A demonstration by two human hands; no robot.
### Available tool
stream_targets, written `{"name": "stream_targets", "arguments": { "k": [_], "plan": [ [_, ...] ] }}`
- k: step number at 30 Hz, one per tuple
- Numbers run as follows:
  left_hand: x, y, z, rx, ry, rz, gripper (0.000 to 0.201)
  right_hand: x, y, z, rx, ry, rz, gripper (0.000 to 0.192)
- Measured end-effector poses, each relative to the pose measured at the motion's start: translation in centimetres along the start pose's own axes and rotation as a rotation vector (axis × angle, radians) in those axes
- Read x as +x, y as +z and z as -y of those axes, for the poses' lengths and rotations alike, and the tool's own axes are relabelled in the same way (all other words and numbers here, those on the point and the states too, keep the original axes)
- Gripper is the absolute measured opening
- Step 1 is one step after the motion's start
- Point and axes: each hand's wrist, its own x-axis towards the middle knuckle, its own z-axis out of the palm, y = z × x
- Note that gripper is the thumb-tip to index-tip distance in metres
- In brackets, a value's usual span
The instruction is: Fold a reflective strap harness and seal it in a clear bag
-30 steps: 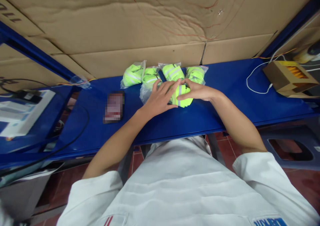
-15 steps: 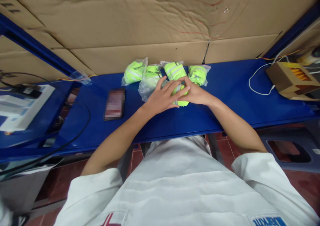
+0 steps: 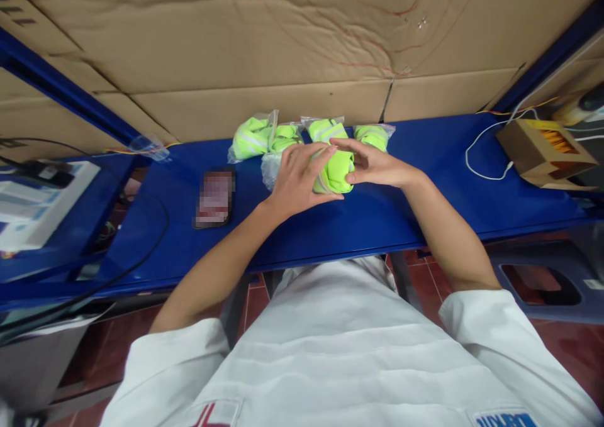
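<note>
Both hands meet over one rolled neon-yellow bundle [image 3: 336,170], held just above the blue counter [image 3: 425,200], mid-width, toward its far half.

Left hand [image 3: 298,178] wraps the bundle from 9 o'clock, fingers [image 3: 317,156] curled over its top; grasping.

Right hand [image 3: 377,166] closes in from 3 o'clock, thumb and fingertips pinched on the bundle's right end; grasping too.

Bundle's long axis appears to run about 11 to 5 o'clock, though much of it is hidden. Neither hand is nearer; each touches it.

At 12 o'clock from the bundle, a row of bagged neon bundles [image 3: 252,136] lies against the cardboard wall [image 3: 283,56]. A loose clear bag [image 3: 271,166] sits just at 9 o'clock of the left hand, partly under it. Phone [image 3: 215,197] lies farther out at 9 o'clock, well apart.
</note>
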Motion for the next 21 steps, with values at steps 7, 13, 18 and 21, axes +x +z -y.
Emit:
{"name": "stream_targets", "arguments": {
  "k": [7, 13, 18, 21],
  "plan": [
    [-0.4, 0.8, -2.0, -0.055, 0.212, 0.021, 0.079, 1.1, 3.2, -2.0, -0.087, -0.070, -0.016, 0.047],
    [-0.6, 1.1, -3.4, -0.052, 0.223, 0.069, 0.074, 1.2, 5.4, -1.7, -0.186, -0.017, -0.210, 0.038],
    [0.2, -3.6, -4.0, -0.191, 0.174, 0.139, 0.095, 0.2, 3.3, 0.5, 0.146, 0.036, -0.004, 0.047],
    [0.7, -6.0, -3.3, -0.287, 0.024, -0.005, 0.067, -0.5, 2.5, 1.7, 0.370, 0.013, 0.056, 0.064]
  ]
}}
